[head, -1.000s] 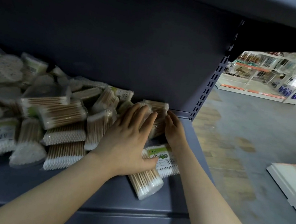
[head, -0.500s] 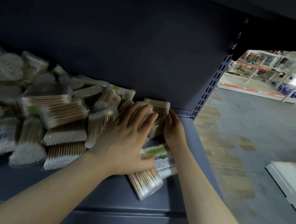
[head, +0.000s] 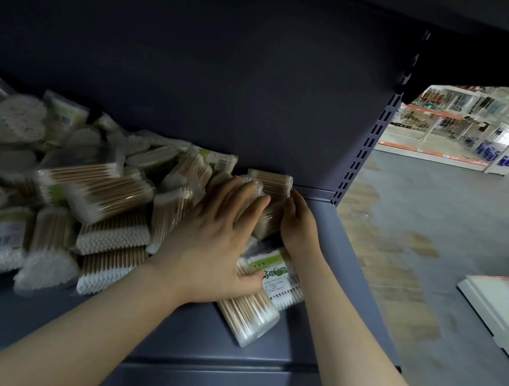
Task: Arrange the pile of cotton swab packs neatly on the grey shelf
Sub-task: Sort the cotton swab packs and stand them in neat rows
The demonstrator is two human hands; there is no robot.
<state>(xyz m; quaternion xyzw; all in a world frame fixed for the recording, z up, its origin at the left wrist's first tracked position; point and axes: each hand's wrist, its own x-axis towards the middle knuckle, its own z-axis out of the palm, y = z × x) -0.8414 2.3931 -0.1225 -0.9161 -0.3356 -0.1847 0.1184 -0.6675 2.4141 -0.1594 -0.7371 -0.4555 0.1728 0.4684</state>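
A loose pile of cotton swab packs (head: 98, 191) covers the left and middle of the grey shelf (head: 163, 336). My left hand (head: 218, 240) lies flat with straight fingers on the packs at the pile's right end. My right hand (head: 298, 228) presses its fingers against the right side of a small stack of packs (head: 275, 182) by the back wall. A green-labelled pack (head: 278, 273) and a clear pack (head: 249, 318) lie flat below my hands.
The dark back panel (head: 229, 76) rises behind the pile. A slotted upright (head: 365, 152) marks the shelf's right end. An upper shelf hangs overhead. To the right are an open aisle floor (head: 437, 217) and a white shelf board (head: 506, 307).
Both hands stay on the same packs at the pile's right end. The view has shifted slightly; the packs have hardly moved.
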